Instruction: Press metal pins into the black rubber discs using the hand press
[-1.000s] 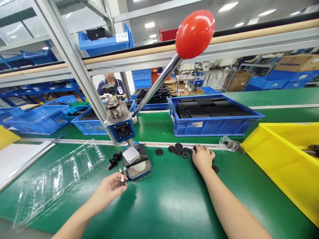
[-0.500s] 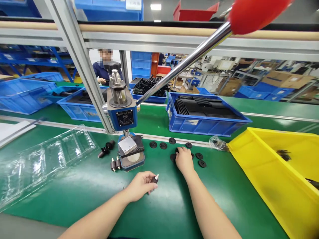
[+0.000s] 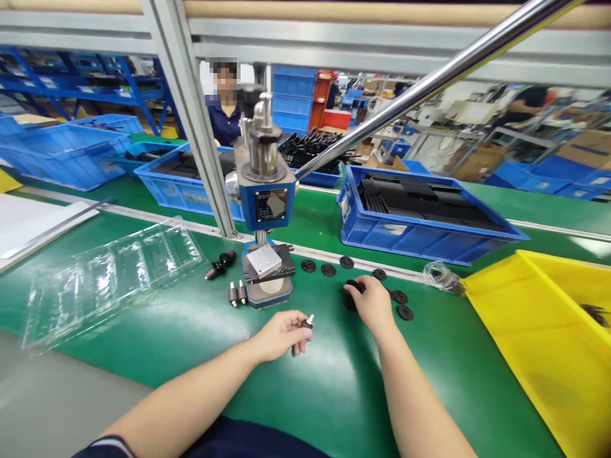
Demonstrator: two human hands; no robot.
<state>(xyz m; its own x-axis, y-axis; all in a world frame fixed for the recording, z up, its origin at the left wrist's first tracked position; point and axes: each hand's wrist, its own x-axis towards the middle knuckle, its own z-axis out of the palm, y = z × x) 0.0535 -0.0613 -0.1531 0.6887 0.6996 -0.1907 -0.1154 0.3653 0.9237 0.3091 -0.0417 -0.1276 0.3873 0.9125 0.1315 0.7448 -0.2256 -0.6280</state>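
Observation:
My left hand (image 3: 286, 332) is closed on a small black cylindrical part with a white tip (image 3: 309, 321), held just above the green table. To its right, my right hand (image 3: 373, 302) pinches a black disc (image 3: 352, 294) over the tabletop. Several flat black discs (image 3: 328, 270) lie around that hand, some behind it and others to its right (image 3: 405, 312). Left of the hands stands a blue hand press (image 3: 267, 207), with a silver block (image 3: 264, 260) on a black piece at its base. Two black cylinders with white ends (image 3: 237, 293) stand beside the base.
A clear plastic tray (image 3: 119, 280) lies at left, near dark shafted parts (image 3: 220, 264). A yellow bin (image 3: 520, 331) stands at right, a blue crate (image 3: 410, 235) of black plates behind. The press's long lever (image 3: 405, 95) slants overhead. A co-worker (image 3: 224, 114) sits across the table.
The view has tilted down and shifted left. My right hand now holds a black disc raised and visible between its fingers; my left hand still holds the cylindrical part.

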